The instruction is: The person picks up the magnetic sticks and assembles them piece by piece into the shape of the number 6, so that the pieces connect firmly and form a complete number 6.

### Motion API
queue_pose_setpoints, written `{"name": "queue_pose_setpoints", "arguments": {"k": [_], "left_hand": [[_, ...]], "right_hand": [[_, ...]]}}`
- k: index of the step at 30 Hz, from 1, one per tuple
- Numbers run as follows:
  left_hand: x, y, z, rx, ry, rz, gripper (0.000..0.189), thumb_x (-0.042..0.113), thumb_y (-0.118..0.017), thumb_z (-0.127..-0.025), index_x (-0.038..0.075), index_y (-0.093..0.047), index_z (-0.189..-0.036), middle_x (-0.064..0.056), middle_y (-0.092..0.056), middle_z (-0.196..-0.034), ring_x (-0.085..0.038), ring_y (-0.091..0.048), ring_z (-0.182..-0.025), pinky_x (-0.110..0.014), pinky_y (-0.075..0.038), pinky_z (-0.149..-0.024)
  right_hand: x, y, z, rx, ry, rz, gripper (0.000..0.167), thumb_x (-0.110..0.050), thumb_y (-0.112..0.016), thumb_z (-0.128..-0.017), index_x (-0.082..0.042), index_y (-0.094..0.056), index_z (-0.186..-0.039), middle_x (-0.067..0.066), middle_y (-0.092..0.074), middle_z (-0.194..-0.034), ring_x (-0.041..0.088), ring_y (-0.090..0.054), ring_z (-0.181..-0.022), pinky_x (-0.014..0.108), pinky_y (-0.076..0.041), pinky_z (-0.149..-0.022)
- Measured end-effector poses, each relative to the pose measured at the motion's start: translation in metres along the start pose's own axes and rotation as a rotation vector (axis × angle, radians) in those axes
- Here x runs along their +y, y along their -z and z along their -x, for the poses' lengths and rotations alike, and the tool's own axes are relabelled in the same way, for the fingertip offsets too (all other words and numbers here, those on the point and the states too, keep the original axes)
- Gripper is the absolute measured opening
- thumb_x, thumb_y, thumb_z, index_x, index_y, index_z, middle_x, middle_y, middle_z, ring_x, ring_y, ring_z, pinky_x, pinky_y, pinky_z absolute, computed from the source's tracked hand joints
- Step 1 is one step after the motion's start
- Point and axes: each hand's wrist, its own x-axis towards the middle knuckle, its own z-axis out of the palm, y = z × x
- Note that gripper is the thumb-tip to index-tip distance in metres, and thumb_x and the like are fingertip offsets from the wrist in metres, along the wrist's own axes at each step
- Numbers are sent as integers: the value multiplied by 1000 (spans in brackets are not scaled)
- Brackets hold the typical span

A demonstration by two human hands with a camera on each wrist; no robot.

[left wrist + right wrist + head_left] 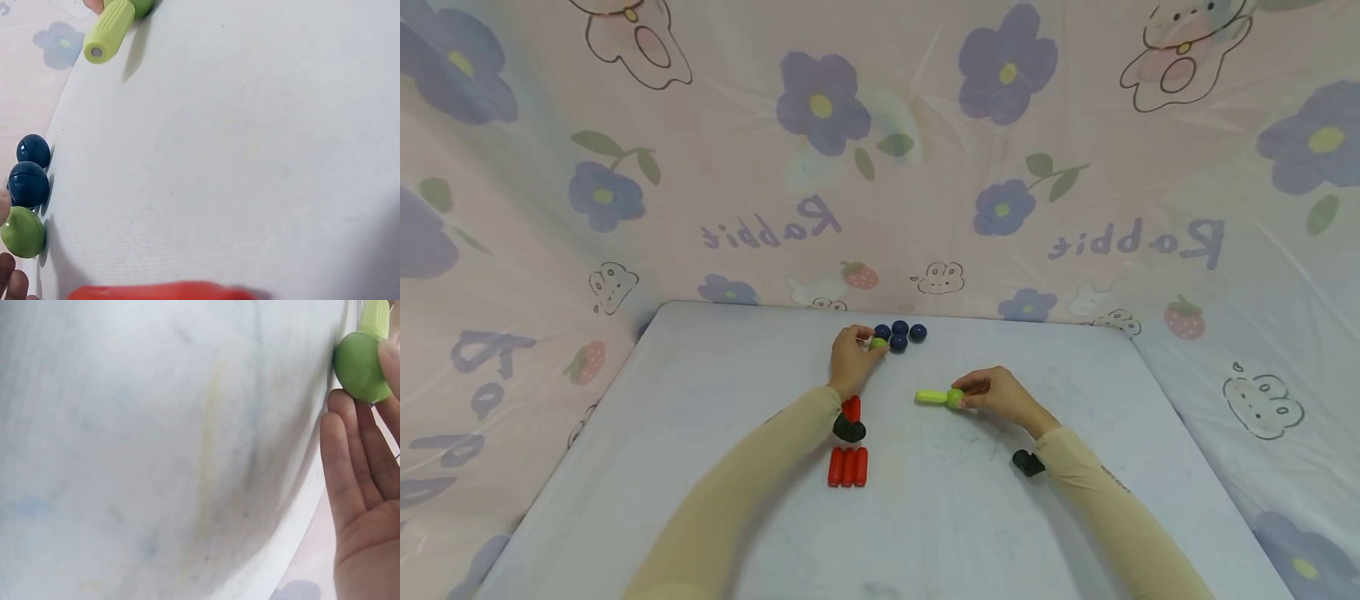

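Observation:
My left hand (pixel 852 362) is at the far middle of the table, its thumb and fingers around a green ball (pixel 24 232). Several dark blue balls (pixel 918 332) lie close together just right of that ball. To the right, my right hand (pixel 1004 397) pinches another green ball (pixel 361 366). A yellow-green grooved rod (pixel 931 397) extends from this ball toward the left; in the left wrist view its end shows a small grey spot. Whether the rod is fixed to the ball cannot be told.
Three red rods (pixel 847 467) lie side by side nearer the front. More red rods (pixel 855 408) are partly hidden below my left wrist. Dark devices sit at both wrists. A white table (pixel 925 533) bears everything, with a flower-printed cloth (pixel 880 200) hanging behind it.

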Motion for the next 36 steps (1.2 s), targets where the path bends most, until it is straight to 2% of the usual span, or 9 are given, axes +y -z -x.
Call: {"name": "queue_pose_setpoints", "arguments": {"k": [10,22,29,36], "left_hand": [[-4,-4,-5,-17,44,-30,37,23,-81,-83,8,-65,-112,-10,-66,-111,-26,-61,-105,-38,-51,-94],[-7,-6,-5,-22,41,-38,35,21,-80,-83,7,-65,-111,-11,-69,-113,-25,-64,-106,-39,-51,-97],[-2,-2,0,-27,70,-4,33,18,-79,-84,6,-67,-112,-11,-69,-108,-23,-64,-98,-35,-53,-90],[1,0,5,-65,39,-25,34,19,-78,-85,7,-69,-116,-10,-70,-107,-21,-64,-96,-33,-54,-87]], "right_hand": [[2,0,-1,1,-4,3,33,-14,-79,-83,-10,-73,-115,10,-75,-111,15,-70,-94,23,-57,-79],[1,0,-1,2,-5,9,32,-15,-80,-83,-11,-73,-114,10,-74,-111,16,-69,-96,27,-58,-80],[2,1,-2,-1,-8,5,33,-16,-80,-82,-12,-73,-114,9,-74,-111,15,-69,-95,24,-57,-78],[1,1,-1,-2,1,3,33,-16,-80,-83,-11,-73,-115,10,-74,-112,16,-69,-96,25,-57,-79]]}}
